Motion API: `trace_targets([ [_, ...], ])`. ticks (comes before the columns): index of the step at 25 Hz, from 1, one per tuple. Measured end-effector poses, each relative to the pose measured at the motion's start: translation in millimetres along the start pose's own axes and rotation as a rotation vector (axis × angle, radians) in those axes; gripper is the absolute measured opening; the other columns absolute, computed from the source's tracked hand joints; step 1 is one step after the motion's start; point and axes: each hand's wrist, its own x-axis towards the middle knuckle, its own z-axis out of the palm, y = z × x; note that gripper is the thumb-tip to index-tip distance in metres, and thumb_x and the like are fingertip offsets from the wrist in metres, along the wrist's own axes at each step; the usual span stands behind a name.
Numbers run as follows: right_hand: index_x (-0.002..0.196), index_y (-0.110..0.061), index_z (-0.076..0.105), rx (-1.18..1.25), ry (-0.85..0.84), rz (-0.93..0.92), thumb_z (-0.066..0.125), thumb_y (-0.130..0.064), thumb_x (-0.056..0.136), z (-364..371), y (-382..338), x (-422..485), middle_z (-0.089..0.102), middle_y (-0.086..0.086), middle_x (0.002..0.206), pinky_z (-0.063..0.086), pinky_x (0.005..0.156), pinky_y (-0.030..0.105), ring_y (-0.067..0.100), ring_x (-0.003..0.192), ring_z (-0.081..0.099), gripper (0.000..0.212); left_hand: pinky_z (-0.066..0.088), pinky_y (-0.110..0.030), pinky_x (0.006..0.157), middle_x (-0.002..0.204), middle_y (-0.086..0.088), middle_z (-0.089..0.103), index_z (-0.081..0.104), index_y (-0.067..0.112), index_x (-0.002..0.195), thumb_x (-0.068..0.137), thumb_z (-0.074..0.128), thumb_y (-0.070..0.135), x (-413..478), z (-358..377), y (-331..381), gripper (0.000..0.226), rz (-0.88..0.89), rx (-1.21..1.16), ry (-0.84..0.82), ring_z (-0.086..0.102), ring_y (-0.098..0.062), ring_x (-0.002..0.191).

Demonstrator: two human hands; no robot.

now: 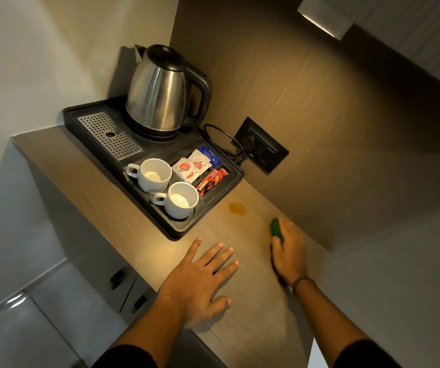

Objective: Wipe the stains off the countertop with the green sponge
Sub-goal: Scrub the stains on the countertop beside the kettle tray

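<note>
A brownish-orange stain marks the light wooden countertop just right of the tray's near corner. My right hand is closed over the green sponge, pressing it onto the counter a short way right of the stain; only the sponge's left end shows past my fingers. My left hand lies flat on the counter with fingers spread, near the front edge and below the tray, holding nothing.
A black tray holds a steel kettle, two white cups, sachets and a metal drip grille. The kettle's cord runs to a wall socket. Wood wall panel behind; cabinet doors below.
</note>
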Motion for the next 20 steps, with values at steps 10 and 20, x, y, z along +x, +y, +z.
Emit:
trace_targets([
  [10,0.156,-0.019,0.037,-0.022,-0.035,-0.110,0.052,-0.017,0.103,8,-12,-9,0.036,0.004,0.164,0.013,0.127,0.052,0.025,0.154,0.026,0.055,-0.016,-0.064,0.125,0.176,0.001,-0.016,-0.003,0.032,0.165,0.104,0.023,0.071,1,-2,0,0.077,0.012,-0.005,-0.025,-0.021,-0.022,0.159],
  [20,0.157,-0.024,0.038,-0.004,-0.112,-0.280,0.049,-0.029,0.099,32,-48,12,0.036,0.003,0.164,0.012,0.127,0.050,0.024,0.154,0.025,0.060,-0.016,-0.064,0.124,0.176,0.000,-0.015,0.000,0.030,0.166,0.104,0.027,0.068,0,-8,1,0.077,0.020,-0.031,-0.042,-0.020,-0.021,0.159],
])
